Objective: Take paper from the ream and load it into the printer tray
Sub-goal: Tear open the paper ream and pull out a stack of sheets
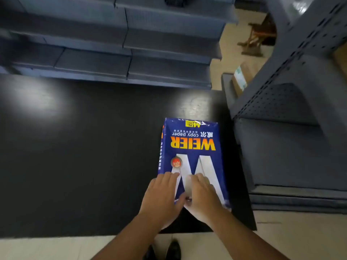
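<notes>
A blue wrapped ream of copy paper (191,147), printed with orange "WEIER" lettering, lies flat on the black table (84,156) near its right front corner. My left hand (162,196) rests on the ream's near left end, fingers spread flat on the wrapper. My right hand (201,196) lies beside it on the near end, fingers curled at the wrapper's edge; both thumbs meet at the near rim. Whether either hand grips the wrapper is unclear. No printer or tray is in view.
Grey metal shelving (131,44) runs behind the table, and another grey perforated shelf unit (287,119) stands close on the right. A cardboard box (241,77) and a wooden stool (257,38) sit on the tan floor beyond. My shoes (169,250) show below.
</notes>
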`<state>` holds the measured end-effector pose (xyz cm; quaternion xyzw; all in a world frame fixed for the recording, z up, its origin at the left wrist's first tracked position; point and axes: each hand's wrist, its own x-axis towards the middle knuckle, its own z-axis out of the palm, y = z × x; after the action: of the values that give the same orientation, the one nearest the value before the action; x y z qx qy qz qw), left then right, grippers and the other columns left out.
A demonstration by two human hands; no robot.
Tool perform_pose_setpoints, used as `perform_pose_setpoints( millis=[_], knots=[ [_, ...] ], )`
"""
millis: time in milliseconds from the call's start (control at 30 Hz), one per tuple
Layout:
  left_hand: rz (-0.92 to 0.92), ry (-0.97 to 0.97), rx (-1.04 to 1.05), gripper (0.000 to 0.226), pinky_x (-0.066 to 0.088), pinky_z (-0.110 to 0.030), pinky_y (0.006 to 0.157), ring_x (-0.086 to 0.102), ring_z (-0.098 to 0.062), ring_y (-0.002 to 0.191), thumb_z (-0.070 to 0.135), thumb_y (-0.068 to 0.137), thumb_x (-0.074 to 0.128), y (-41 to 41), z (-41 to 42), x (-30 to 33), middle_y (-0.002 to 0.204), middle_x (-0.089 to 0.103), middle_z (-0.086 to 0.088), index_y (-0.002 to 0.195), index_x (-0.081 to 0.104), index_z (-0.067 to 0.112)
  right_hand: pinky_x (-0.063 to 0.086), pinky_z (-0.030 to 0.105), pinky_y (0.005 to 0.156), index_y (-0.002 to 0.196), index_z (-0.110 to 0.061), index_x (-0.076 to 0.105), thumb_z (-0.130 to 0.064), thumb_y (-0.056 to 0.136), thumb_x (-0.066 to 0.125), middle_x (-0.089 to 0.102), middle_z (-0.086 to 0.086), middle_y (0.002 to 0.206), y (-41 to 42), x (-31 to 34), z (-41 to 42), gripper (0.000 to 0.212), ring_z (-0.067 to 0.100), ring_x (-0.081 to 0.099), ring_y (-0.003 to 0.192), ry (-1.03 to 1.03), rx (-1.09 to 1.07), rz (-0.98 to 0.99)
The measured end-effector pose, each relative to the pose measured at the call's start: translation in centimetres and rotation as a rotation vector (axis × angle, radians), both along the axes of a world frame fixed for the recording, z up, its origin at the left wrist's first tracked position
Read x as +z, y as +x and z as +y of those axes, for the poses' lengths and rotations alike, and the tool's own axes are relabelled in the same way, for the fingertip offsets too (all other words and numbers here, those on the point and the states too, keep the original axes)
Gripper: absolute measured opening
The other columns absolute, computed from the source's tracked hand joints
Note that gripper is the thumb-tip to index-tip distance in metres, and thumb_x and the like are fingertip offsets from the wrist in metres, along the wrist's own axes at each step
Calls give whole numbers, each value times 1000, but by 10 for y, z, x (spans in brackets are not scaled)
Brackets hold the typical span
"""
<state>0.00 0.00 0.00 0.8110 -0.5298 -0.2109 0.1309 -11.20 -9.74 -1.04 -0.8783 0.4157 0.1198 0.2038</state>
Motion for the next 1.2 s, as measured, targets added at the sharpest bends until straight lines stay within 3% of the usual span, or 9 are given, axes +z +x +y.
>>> perform_pose_setpoints(
  millis=[200,433,533,633,700,767,833,967,1200],
  knots=[
    [-15,-30,17,48,41,-32,105,44,-13,122,54,93,33,-8,0,-29,130,52,8,130,44,26,45,31,98,130,-22,46,-47,81,68,47,-2,136,-6,-18,-6,60,19,45,122,-57,-78,-101],
    [-90,1,-21,48,40,-33,108,36,-14,131,50,96,36,-10,-6,-41,142,45,8,138,36,26,54,31,83,105,-12,60,-18,93,66,65,6,104,1,-34,-20,14,21,60,97,-60,-274,-238],
    [-165,75,-80,52,51,-35,99,38,-16,127,45,89,59,-10,-3,-43,137,53,6,134,45,24,55,32,78,96,-11,62,-10,90,68,66,6,97,-3,-38,-23,9,23,60,92,-23,-272,-274],
    [-217,110,-130,58,55,-37,93,36,-18,127,41,79,75,-10,0,-44,137,55,3,129,52,24,49,31,74,93,-15,60,-10,87,70,62,3,91,-16,-39,-21,13,20,53,86,-80,-104,-241],
    [-240,121,-188,53,49,-41,101,31,-22,134,41,88,64,-10,-2,-47,145,46,1,134,46,23,47,31,68,85,-16,59,-9,87,70,59,1,83,-28,-33,-13,14,20,50,77,-129,-10,-266],
    [-224,138,-175,50,42,-39,107,27,-22,138,47,97,33,-8,-4,-50,150,37,2,140,38,23,49,33,60,76,-16,58,-6,85,69,57,0,74,-45,-25,1,17,20,51,69,-129,26,-340],
    [-199,126,-150,63,39,-37,109,28,-20,136,48,94,4,-10,-5,-48,150,36,4,141,38,22,49,33,60,74,-18,57,-11,90,60,54,-1,72,-65,-18,22,18,19,50,67,-86,88,-392],
    [-119,-12,30,58,42,-36,108,39,-16,130,56,96,26,-19,-1,-46,144,45,8,141,38,22,39,29,64,77,-22,49,-10,93,42,43,-7,76,-99,-18,56,21,14,40,71,-25,166,-387],
    [-192,90,-35,92,29,-45,118,14,-22,149,75,84,33,-36,19,-62,162,20,-2,151,17,14,49,26,70,90,-22,64,-24,98,55,59,-10,86,-127,-35,67,12,9,54,80,38,73,-412]
  ],
)
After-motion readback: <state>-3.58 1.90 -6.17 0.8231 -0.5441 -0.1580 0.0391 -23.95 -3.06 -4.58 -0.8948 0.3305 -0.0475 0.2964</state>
